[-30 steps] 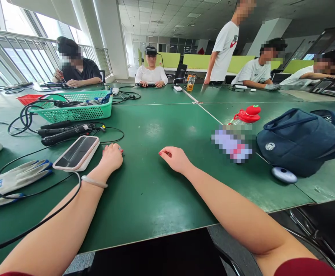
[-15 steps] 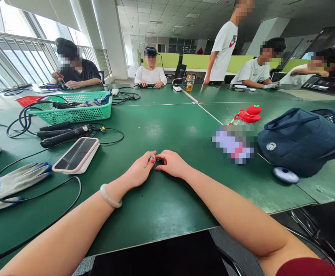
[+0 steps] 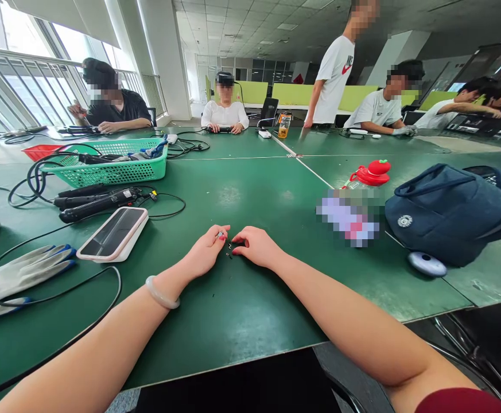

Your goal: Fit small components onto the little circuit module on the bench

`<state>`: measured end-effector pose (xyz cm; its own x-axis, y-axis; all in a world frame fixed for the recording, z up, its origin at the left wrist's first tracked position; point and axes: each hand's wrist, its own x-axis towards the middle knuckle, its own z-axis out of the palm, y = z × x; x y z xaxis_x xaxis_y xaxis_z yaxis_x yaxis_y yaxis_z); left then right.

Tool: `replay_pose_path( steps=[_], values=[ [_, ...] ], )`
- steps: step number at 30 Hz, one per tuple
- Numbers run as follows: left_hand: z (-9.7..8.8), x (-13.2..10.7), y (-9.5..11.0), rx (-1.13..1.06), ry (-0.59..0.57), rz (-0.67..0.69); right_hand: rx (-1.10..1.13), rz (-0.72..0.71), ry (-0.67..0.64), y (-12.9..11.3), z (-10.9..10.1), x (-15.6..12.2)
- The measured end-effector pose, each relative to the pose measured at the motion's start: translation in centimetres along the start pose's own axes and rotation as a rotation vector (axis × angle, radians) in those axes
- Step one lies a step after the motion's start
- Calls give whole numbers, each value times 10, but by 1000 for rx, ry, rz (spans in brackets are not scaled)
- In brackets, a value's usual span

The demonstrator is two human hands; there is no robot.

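Both my hands rest on the green table (image 3: 241, 298) in front of me, nearly touching. My left hand (image 3: 205, 252) is curled, its fingertips pinched on a tiny pale part too small to name. My right hand (image 3: 256, 246) lies knuckles up with fingers curled under. Between the fingertips, a few tiny dark bits (image 3: 229, 250) lie on the table. A pale bangle (image 3: 160, 292) circles my left wrist.
Left of my hands lie a white-cased phone (image 3: 113, 233), black tools (image 3: 95, 202), a green basket (image 3: 112, 160), work gloves (image 3: 18, 275) and a looping black cable (image 3: 104, 292). At right stand a red-capped bottle (image 3: 356, 201), a navy bag (image 3: 448, 212) and a small oval device (image 3: 425, 264). Several people sit across.
My left hand came from beside the phone to the right and met my right hand at the table's middle. Since then the fingertips have parted slightly, showing tiny dark bits between them.
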<state>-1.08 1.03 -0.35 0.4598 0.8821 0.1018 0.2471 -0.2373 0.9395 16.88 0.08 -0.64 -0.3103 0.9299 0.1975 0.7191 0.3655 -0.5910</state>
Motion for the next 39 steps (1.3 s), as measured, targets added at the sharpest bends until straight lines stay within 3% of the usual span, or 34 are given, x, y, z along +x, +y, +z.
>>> replay_pose_path(
  steps=[6,9,16,22,29,39],
  values=[
    [4,-6,11,-249,-118,-70,11,10,32,3,1,1],
    [4,-6,11,-328,-82,-94,16,20,31,3,2,0],
    [-3,2,2,136,113,14,-22,-79,-34,-1,4,-2],
    [-6,0,9,441,77,25,-64,-69,-57,-4,3,-1],
    [-8,-1,8,405,108,-9,-99,-55,-41,-7,0,-1],
    [-10,-3,10,386,103,-50,162,-25,199,-5,-8,-5]
  ],
)
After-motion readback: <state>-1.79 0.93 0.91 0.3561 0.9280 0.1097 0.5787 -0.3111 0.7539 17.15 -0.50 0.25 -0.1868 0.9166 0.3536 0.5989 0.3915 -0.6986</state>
